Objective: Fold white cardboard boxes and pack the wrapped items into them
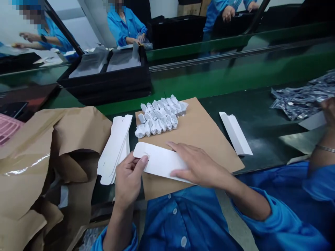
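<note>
A flat white cardboard box blank lies across the near edge of a brown cardboard sheet. My left hand pinches its left end, thumb on top. My right hand lies flat on its right part with fingers stretched out. Just left of the blank sits a stack of the same white blanks. Behind it, on the brown sheet, several small white wrapped packets are laid in rows. A folded white box piece rests to the right on the dark green bench.
Crumpled brown paper and tape fill the left side. A black tray with grey bags stands behind on the green conveyor. Shiny foil bags lie at the right by another person's arm. Other workers in blue sit across the line.
</note>
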`<move>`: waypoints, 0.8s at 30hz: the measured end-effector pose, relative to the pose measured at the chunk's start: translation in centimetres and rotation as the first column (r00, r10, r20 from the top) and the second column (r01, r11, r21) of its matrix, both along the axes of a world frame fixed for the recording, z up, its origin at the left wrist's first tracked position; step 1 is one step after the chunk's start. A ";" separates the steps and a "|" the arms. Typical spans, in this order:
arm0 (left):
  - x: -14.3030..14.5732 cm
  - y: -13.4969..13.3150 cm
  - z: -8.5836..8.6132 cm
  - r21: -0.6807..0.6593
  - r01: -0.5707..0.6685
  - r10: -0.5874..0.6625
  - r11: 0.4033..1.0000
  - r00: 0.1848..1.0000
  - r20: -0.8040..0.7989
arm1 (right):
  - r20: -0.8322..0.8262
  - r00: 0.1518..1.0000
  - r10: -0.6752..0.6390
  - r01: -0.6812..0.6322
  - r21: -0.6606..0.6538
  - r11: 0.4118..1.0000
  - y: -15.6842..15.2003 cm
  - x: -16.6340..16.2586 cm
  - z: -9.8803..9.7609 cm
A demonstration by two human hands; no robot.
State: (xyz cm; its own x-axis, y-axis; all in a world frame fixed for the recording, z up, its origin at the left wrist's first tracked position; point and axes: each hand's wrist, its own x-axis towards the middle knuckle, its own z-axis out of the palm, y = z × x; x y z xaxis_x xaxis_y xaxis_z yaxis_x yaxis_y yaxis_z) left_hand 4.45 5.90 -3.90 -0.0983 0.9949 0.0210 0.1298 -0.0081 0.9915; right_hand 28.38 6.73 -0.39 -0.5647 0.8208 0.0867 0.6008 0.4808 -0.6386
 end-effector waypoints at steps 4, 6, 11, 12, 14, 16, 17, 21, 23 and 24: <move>0.3 0.2 0.7 -0.088 0.216 -0.207 0.972 0.973 0.102 | 0.172 0.983 -0.063 0.000 0.346 0.938 -1.9 -1.2 -1.2; -0.1 0.2 1.2 -0.127 0.345 -0.335 0.930 0.937 0.098 | 0.182 0.983 0.014 -0.087 0.399 0.913 -1.9 -0.9 -1.3; -1.3 0.5 2.0 -0.185 0.394 -0.388 0.900 0.919 0.070 | 0.182 0.978 0.103 -0.171 0.414 0.894 -1.2 0.3 -0.1; -1.2 0.5 2.0 -0.189 0.386 -0.381 0.903 0.922 0.067 | 0.185 0.977 0.108 -0.177 0.414 0.893 -1.2 0.4 0.2; -0.8 0.5 1.9 -0.189 0.360 -0.358 0.914 0.933 0.045 | 0.207 0.972 0.108 -0.189 0.427 0.884 -1.2 0.4 0.4; -0.2 0.4 1.9 -0.173 0.319 -0.324 0.932 0.946 0.004 | 0.257 0.962 0.090 -0.205 0.467 0.860 -1.2 0.1 0.4; 0.1 0.3 1.9 -0.155 0.301 -0.307 0.941 0.952 -0.013 | 0.286 0.955 0.074 -0.214 0.496 0.841 -1.2 0.0 0.4; 0.1 0.4 2.2 -0.083 0.302 -0.304 0.950 0.952 -0.016 | 0.375 0.927 0.014 -0.259 0.611 0.748 -1.3 -0.1 -0.1; -0.7 0.6 2.3 -0.081 0.290 -0.292 0.954 0.956 -0.016 | 0.386 0.921 -0.045 -0.241 0.658 0.713 -1.2 0.4 -0.4; -1.2 0.7 2.2 -0.085 0.274 -0.276 0.958 0.961 -0.015 | 0.376 0.923 -0.084 -0.216 0.686 0.695 -1.1 0.8 -0.6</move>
State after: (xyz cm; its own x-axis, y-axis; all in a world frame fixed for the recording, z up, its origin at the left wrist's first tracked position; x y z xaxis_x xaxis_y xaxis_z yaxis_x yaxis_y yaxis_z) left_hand 3.24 6.62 -1.69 0.1786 0.9819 -0.0623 0.1602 0.0335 0.9865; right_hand 29.20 5.64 -1.03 -0.7263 0.5559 0.4043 0.6540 0.7398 0.1579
